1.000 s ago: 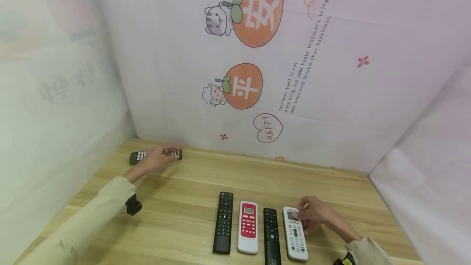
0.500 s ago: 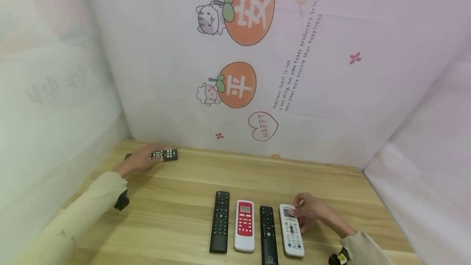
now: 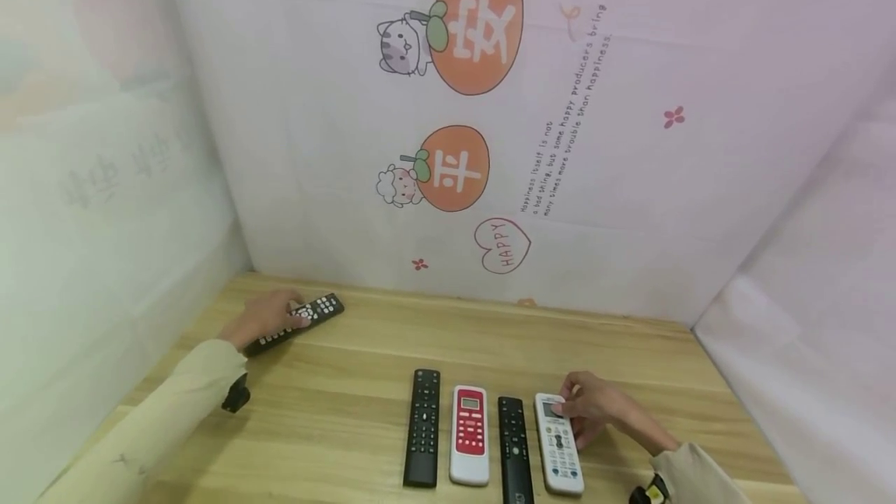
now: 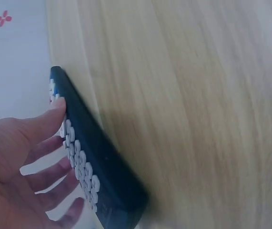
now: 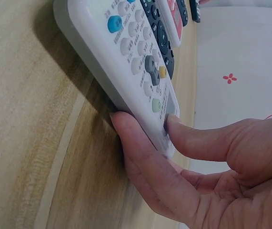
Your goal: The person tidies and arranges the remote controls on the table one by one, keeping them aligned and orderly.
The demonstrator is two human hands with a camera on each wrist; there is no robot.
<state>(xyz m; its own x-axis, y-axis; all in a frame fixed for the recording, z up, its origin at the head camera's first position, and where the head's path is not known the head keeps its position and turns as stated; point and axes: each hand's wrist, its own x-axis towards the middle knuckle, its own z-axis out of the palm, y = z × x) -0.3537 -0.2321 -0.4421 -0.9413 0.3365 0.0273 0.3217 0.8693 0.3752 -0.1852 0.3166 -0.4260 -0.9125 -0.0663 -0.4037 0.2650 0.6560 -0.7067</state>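
Observation:
At the far left of the table, my left hand (image 3: 264, 316) grips a black remote control with white buttons (image 3: 323, 308), which lies slantwise. In the left wrist view the thumb presses on the button face of this remote (image 4: 100, 160), and the other fingers reach along its far side. My right hand (image 3: 591, 404) pinches the top end of a white remote control (image 3: 560, 453) at the right of a row. Its thumb (image 5: 197, 140) lies by the small screen in the right wrist view, with the fingers along the edge.
Left of the white remote stand a black remote (image 3: 515, 449), a white remote with a red panel (image 3: 470, 435) and another black remote (image 3: 422, 430), side by side. Printed white cloth (image 3: 336, 201) walls the wooden table (image 3: 336, 395) at the back and both sides.
The left hand has shifted along its black remote and turned it from nearly level to slanted, its near end swinging toward me. The right hand stays on the white remote.

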